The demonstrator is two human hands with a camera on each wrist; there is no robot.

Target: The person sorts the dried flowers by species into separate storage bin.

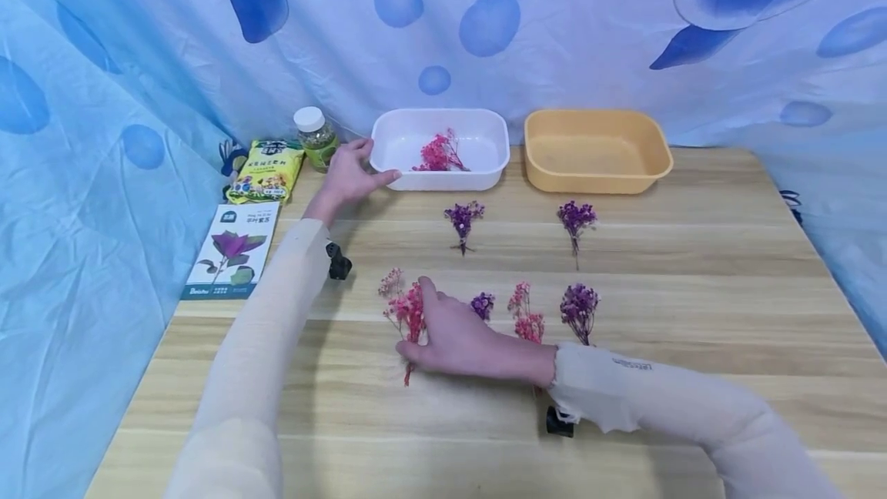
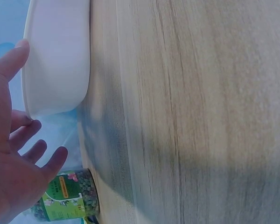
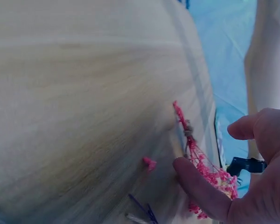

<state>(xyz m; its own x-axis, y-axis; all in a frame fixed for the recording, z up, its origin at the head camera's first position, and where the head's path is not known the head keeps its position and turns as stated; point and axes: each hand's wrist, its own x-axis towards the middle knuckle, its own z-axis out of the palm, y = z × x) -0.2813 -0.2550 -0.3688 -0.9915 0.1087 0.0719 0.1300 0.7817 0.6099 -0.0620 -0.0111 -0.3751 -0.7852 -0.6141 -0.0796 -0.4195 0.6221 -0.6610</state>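
Right hand point(image 1: 457, 337) has thumb and forefinger spread apart beside a pink flower bunch point(image 1: 398, 306) on the table point(image 1: 728, 268); left hand point(image 1: 349, 173), fingers loosely spread, touches the white tray point(image 1: 443, 182) at its left end. Around the bunch, wood stretches up to that tray and leftward to the table's edge, well apart; a purple bunch point(image 1: 482, 304) sits close on its right. Feathery blooms top thin pink stems, tied near the bottom with a brownish band. The right hand partly covers these flowers, so whether it touches them I cannot tell; its wrist and sleeve cut off another pink bunch point(image 1: 528, 323).
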